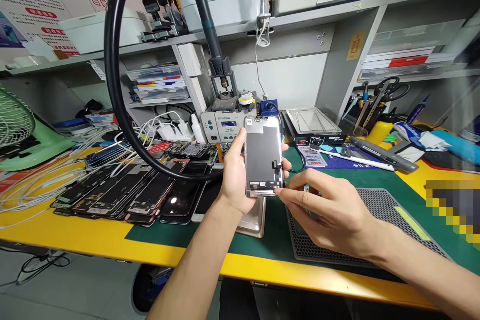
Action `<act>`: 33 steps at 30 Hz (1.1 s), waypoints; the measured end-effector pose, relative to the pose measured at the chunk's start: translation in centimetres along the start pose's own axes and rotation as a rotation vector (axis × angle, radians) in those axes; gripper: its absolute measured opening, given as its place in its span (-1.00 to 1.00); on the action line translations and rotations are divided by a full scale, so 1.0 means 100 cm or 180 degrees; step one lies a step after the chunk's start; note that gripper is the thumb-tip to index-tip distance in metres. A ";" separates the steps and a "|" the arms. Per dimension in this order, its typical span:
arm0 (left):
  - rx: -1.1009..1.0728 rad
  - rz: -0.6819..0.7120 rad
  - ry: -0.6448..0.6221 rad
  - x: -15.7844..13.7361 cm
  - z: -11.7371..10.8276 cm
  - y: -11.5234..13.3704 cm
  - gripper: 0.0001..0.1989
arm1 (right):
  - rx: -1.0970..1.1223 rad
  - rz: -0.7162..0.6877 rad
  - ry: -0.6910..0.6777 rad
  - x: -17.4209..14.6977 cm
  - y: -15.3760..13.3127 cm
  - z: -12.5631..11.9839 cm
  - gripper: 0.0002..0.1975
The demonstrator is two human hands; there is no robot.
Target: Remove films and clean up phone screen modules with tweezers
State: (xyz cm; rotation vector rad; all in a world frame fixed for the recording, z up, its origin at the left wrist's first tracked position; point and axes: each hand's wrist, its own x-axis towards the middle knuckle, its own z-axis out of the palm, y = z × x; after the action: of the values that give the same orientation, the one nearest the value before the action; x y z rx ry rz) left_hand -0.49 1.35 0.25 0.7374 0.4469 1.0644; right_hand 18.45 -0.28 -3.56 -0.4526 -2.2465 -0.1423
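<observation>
My left hand (234, 172) holds a phone screen panel (263, 152) upright above the bench, its grey back side facing me. Small black connectors show near the panel's lower edge. My right hand (330, 210) reaches in from the right, and its fingertips pinch the panel's bottom right corner. Both hands hover over the green mat (279, 220). Under the panel a silver phone part (255, 220) lies flat on the mat.
Several dark phone screens (123, 195) lie in rows at the left. A grey perforated mat (378, 210) sits under my right hand. A soldering station (225, 125), a heating plate (313, 125), a black hose (112, 70), white cables (45, 180) and a green fan (22, 130) surround the work area.
</observation>
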 end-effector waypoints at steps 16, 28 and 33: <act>-0.0112 -0.0048 0.0013 0.003 -0.003 0.000 -0.25 | -0.0125 -0.0107 0.0060 0.000 -0.001 0.001 -0.77; -0.0189 -0.0095 0.0008 0.002 -0.002 0.000 -0.28 | -0.0111 -0.0189 0.0148 0.003 -0.003 0.001 -0.79; -0.0093 0.0041 -0.0089 0.002 -0.001 -0.001 -0.24 | -0.0068 -0.0015 0.0062 0.002 -0.003 -0.001 -0.79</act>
State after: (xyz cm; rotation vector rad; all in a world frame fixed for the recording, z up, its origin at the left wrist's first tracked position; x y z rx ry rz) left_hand -0.45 1.50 0.14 0.7291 0.4025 1.0694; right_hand 18.27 -0.51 -3.32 -0.4555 -2.2291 -0.1727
